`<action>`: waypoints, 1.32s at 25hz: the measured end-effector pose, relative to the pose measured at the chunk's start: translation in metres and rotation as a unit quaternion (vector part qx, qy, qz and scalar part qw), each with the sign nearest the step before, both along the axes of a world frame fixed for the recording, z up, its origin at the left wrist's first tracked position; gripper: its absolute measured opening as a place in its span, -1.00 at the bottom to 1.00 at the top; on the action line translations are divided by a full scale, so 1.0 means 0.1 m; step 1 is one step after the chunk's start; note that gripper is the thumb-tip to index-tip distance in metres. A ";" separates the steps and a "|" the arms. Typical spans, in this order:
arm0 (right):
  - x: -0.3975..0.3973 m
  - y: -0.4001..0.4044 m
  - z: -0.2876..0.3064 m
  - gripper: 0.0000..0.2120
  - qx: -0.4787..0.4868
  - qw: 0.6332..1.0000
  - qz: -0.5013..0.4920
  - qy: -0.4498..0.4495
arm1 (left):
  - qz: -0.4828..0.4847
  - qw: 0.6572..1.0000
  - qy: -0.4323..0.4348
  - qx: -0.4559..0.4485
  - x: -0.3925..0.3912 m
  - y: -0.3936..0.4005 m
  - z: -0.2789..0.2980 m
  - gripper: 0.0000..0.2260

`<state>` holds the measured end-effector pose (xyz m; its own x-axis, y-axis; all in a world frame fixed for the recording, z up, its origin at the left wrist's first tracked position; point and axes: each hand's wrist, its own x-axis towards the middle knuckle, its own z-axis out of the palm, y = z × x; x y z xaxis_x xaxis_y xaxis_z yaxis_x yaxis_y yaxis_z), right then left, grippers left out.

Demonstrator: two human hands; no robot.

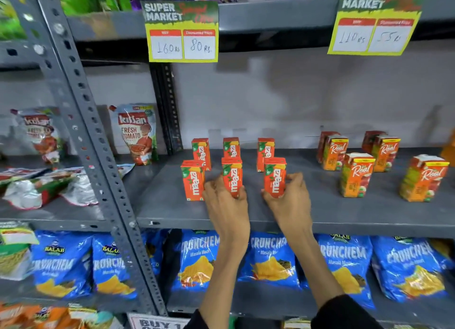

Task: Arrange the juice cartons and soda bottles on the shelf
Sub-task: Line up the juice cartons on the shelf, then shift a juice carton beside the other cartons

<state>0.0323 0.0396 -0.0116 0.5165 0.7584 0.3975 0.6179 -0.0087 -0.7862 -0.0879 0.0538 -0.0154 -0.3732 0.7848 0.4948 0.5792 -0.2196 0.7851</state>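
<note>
Both hands [227, 205] [288, 200] around Maaza cartons [232, 177].

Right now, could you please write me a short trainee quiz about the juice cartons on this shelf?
1. How many Maaza cartons stand on the shelf?
2. True or false: the left hand has its grip on the front middle Maaza carton.
3. Which cartons sit to the right? A) Real B) Kissan C) Crunchem

Key:
1. Six, in two rows of three.
2. True; the right hand holds the front right Maaza carton.
3. A, the Real cartons.
</note>
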 end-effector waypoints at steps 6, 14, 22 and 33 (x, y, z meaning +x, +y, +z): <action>-0.09 -0.05 -0.01 -0.44 -0.006 0.998 -0.034 -0.058 | 0.006 1.000 0.016 0.015 -0.04 -0.01 0.01 -0.60; -0.06 -0.02 -0.06 -0.43 0.000 0.991 -0.048 -0.121 | -0.001 0.998 0.053 0.031 -0.06 0.02 -0.07 -0.59; 0.07 -0.19 -0.09 -0.46 0.039 0.998 0.016 -0.056 | -0.007 0.997 -0.020 0.069 0.04 -0.21 -0.20 -0.31; 2.13 -0.88 -0.13 -0.70 0.213 0.969 -0.125 -0.024 | -0.146 0.981 -0.099 0.084 2.16 -0.88 -0.09 -0.59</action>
<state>0.2454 -0.0482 -0.0242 0.6358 0.3735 0.6755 0.6748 0.1559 -0.7214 0.1285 -0.0340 -0.0248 -0.2465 0.7855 0.5676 0.3129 -0.4898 0.8137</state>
